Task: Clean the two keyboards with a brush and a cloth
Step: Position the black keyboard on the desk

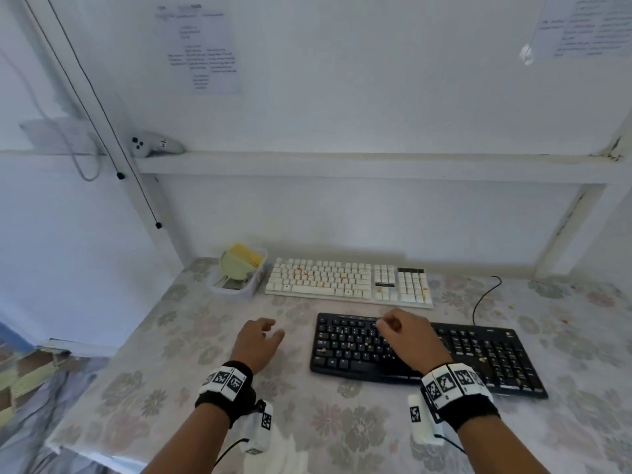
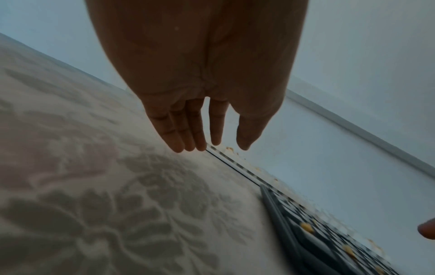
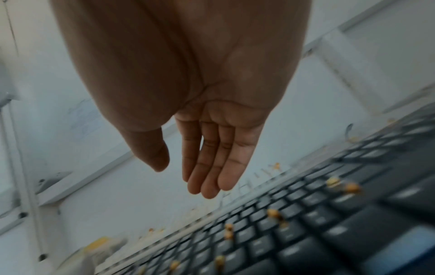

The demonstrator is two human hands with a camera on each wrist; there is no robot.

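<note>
L hand [image 1: 257, 343] over floral tablecloth [image 1: 164, 371], fingers relaxed, holding nothing, R hand [image 1: 408, 336] above crumb-strewn black keyboard [image 1: 478, 357], fingers loosely together, empty, white keyboard [image 1: 345, 281] behind w/ crumbs, clear tray [image 1: 236, 285] w/ yellow brush [image 1: 247, 255] at far left.

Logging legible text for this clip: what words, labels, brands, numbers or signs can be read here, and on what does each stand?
No text is readable.
Sheet on the wall: printed lines, blurred.
Second sheet, top right: blurred.
White keyboard: legends too small.
Black keyboard: legends and top-right mark too small; smeared in the wrist views.
Wrist bands: black-and-white square code markers, no words.
Controller on the shelf: marks unreadable.
</note>
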